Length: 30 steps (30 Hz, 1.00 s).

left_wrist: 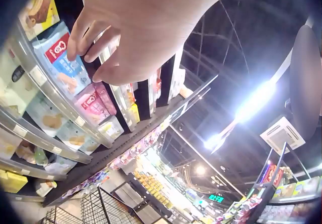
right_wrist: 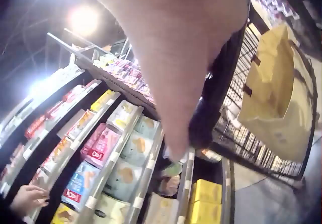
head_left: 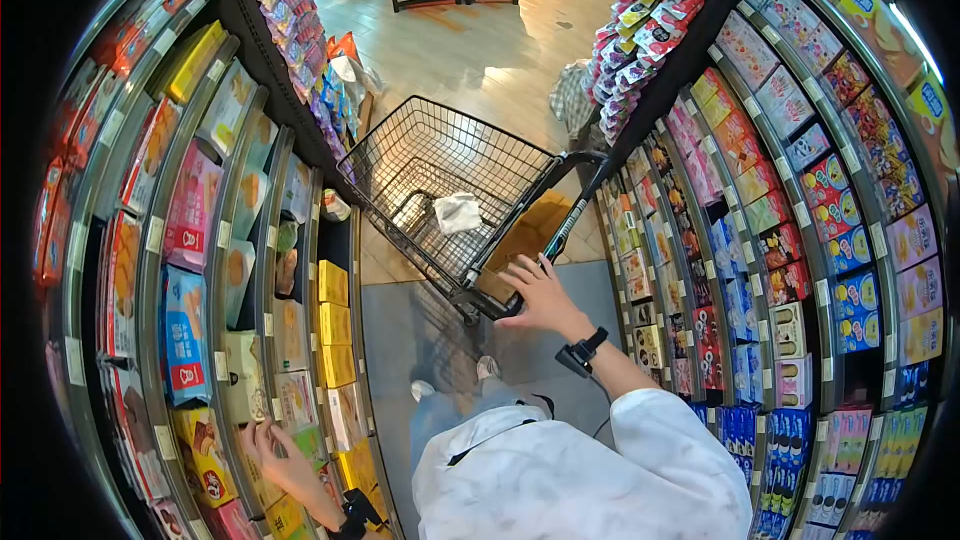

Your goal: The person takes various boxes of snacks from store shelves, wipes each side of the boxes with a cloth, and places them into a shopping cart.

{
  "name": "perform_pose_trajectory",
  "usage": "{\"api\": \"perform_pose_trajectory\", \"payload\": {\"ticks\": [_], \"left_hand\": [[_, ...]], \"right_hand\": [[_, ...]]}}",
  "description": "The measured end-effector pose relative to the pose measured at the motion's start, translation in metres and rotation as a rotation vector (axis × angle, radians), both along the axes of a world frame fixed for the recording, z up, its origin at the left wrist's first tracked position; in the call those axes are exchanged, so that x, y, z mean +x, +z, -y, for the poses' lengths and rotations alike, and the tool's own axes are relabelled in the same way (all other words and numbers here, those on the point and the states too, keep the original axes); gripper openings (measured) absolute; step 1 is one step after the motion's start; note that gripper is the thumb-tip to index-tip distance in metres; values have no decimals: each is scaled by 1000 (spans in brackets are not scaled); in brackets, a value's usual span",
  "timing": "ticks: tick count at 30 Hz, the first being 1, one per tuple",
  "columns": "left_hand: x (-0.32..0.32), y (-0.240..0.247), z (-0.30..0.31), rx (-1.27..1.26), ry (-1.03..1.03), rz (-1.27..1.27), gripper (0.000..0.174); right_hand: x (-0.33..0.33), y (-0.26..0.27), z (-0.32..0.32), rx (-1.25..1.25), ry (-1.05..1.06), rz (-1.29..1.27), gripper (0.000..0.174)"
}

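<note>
My right hand (head_left: 545, 295), its fingers spread, lies at the near end of the shopping cart's handle (head_left: 577, 212). The black wire cart (head_left: 440, 140) is angled across the aisle. In the right wrist view the thumb side of that hand fills the top, its other fingers hidden. My left hand (head_left: 282, 465) is at the left shelves with loosely bent fingers, holding nothing. A pale package (head_left: 243, 375) is just beyond its fingertips in the head view. In the left wrist view the fingers overlap a blue snack bag (left_wrist: 65, 63), with pink bags (left_wrist: 94, 103) below.
A brown paper bag (head_left: 535, 230) hangs inside the cart's handle end, and a crumpled white item (head_left: 458, 212) lies in the basket. Yellow boxes (head_left: 335, 325) line the lowest left shelf. Packed shelves (head_left: 790, 230) stand at the right. Hanging snack packets (head_left: 655, 30) flank the aisle's far end.
</note>
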<state>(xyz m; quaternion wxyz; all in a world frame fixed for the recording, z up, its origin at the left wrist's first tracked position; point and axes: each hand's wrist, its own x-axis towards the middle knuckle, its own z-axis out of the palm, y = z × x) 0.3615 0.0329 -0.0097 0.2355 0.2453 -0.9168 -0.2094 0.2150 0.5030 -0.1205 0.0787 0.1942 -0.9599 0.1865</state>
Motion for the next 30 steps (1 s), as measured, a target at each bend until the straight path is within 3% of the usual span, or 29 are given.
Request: {"api": "perform_pose_trajectory", "payload": {"ticks": [3, 4, 15, 19, 21, 22, 25, 27, 28, 30], "left_hand": [[37, -3, 11, -9, 62, 28, 19], [49, -3, 15, 43, 92, 46, 19], [178, -31, 96, 91, 101, 30, 15], [203, -52, 121, 263, -13, -30, 15], [203, -53, 125, 373, -40, 26, 13], [202, -48, 125, 374, -56, 29, 13], [197, -43, 126, 432, -195, 47, 12], [185, -60, 127, 388, -405, 45, 24], [179, -69, 121, 388, -415, 45, 24], [156, -87, 104, 608, -495, 270, 52]], "right_hand": [[20, -6, 14, 171, 8, 191, 70], [25, -17, 21, 116, 10, 70, 68], [99, -34, 98, 219, -11, 0, 70], [135, -26, 134, 231, -30, 60, 74], [148, -21, 143, 133, 57, 64, 77], [155, -11, 146, 138, 76, 157, 74], [169, -21, 142, 15, 29, 79, 67], [178, -23, 129, 77, -52, 79, 63], [182, -25, 120, 102, -72, 70, 60], [187, -29, 103, 115, -119, 50, 55]]}}
